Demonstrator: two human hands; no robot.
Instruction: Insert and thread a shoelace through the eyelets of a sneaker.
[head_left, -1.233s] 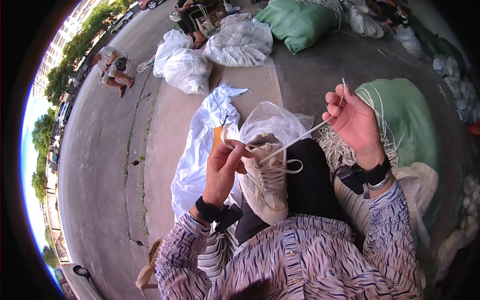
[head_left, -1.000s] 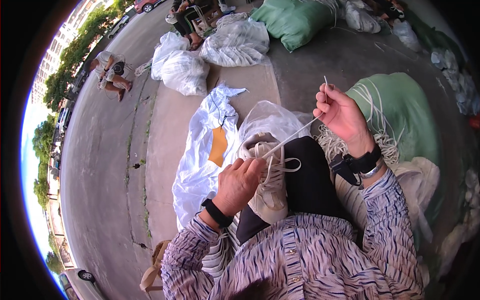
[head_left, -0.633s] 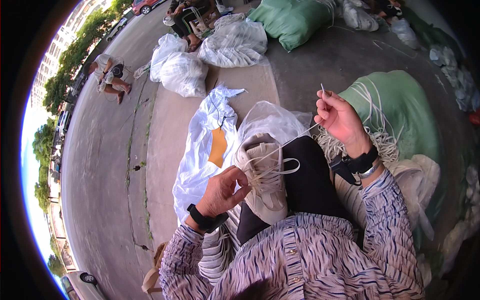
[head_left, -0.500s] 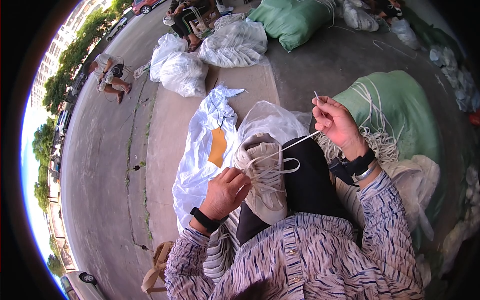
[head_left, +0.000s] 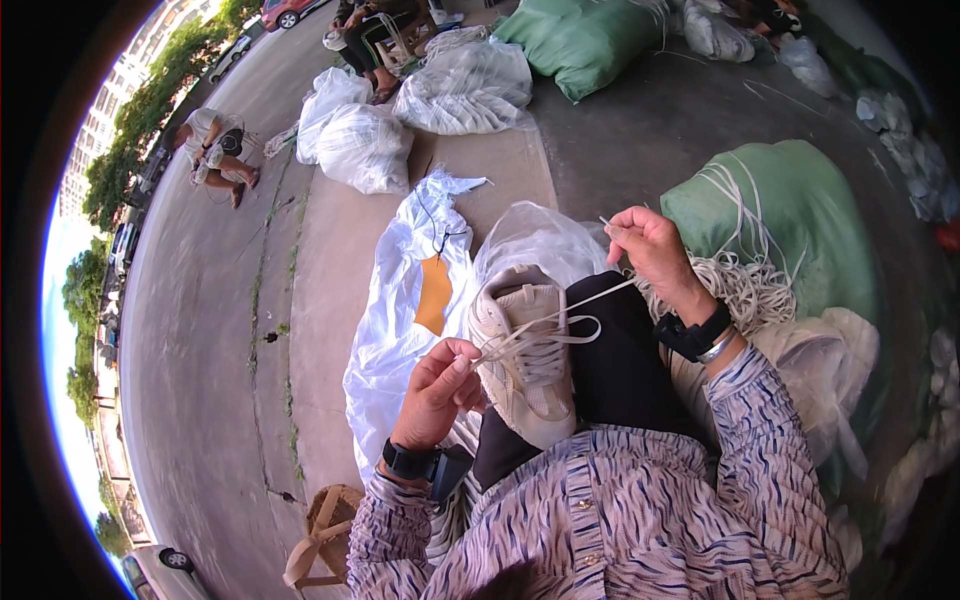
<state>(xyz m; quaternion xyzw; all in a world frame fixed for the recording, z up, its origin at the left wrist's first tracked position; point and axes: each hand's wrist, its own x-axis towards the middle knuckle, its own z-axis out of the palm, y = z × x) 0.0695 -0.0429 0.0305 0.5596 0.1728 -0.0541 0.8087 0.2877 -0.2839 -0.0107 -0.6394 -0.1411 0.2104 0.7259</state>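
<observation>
A beige and white sneaker (head_left: 508, 385) rests on my lap, its toe toward me, with a pale shoelace (head_left: 541, 368) threaded through part of its eyelets. My left hand (head_left: 437, 392), beside the shoe's left side, pinches the lace between thumb and forefinger. Off to the right of the shoe, my right hand (head_left: 650, 255) grips the other stretch of lace, whose tip pokes out past the fingers. The lace runs taut from the shoe to this hand, and a loose loop hangs over the dark cloth (head_left: 625, 350) on my leg.
At right, a pile of white laces (head_left: 735, 288) lies against a green sack (head_left: 810, 225). White plastic sheeting (head_left: 385, 345) with an orange card (head_left: 433, 295) is left of the shoe. Stuffed clear bags (head_left: 365, 150) lie farther off; a seated person (head_left: 215, 150) is at far left.
My right hand has come lower and a little left with the lace end. My left hand has turned, thumb now up, and moved slightly left, drawing lace away from the shoe.
</observation>
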